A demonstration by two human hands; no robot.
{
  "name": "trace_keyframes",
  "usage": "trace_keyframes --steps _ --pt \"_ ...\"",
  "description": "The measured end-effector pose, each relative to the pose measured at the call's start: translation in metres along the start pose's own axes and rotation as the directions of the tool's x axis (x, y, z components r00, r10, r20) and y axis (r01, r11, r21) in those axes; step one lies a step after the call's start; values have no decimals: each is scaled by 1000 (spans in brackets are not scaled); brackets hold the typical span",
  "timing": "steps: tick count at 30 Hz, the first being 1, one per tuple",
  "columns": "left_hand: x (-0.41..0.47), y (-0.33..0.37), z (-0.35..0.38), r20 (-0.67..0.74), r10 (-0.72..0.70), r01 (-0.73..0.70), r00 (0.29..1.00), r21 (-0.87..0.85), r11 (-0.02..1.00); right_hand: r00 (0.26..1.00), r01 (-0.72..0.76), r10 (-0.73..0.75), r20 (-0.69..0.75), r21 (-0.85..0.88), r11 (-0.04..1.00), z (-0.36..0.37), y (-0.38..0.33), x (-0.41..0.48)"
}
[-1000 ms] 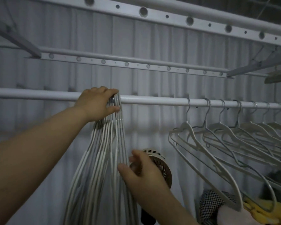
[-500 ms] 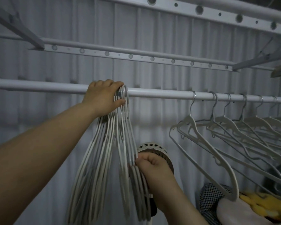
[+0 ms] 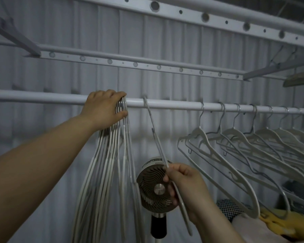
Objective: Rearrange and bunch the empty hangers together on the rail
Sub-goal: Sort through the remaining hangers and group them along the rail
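A white rail (image 3: 174, 105) runs across the view. My left hand (image 3: 104, 109) grips the hooks of a tight bunch of white hangers (image 3: 109, 163) hanging from the rail at the left. My right hand (image 3: 184, 186) holds the shoulder of a single white hanger (image 3: 156, 137), seen edge-on and tilted, its hook on the rail a little right of the bunch. Farther right, several spread-out white hangers (image 3: 235, 146) hang along the rail.
A round fan (image 3: 153, 185) on a dark stem stands behind and below my right hand. Perforated white bars (image 3: 133, 63) run above the rail. Yellow and patterned clothes (image 3: 270, 218) lie at the lower right. A corrugated wall is behind.
My right hand has pulled one hanger out of the bunch to the right; its hook now sits apart on the rail. My left hand stays on the bunch's hooks.
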State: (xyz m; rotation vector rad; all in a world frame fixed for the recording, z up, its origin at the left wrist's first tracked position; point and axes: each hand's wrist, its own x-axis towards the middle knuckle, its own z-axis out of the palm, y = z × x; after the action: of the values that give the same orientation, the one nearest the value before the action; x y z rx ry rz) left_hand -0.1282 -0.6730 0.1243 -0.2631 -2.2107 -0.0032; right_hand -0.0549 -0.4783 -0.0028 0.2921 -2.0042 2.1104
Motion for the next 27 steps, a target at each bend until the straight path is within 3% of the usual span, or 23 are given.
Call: trace_keyframes --steps 17,27 --pt "1 -5 3 -8 10 -10 1000 15 1000 994 31 -20 -112 98 995 -26 -1 11" --pt "3 -4 2 -5 20 -20 1000 27 999 994 -13 17 -110 38 999 -35 -8 6"
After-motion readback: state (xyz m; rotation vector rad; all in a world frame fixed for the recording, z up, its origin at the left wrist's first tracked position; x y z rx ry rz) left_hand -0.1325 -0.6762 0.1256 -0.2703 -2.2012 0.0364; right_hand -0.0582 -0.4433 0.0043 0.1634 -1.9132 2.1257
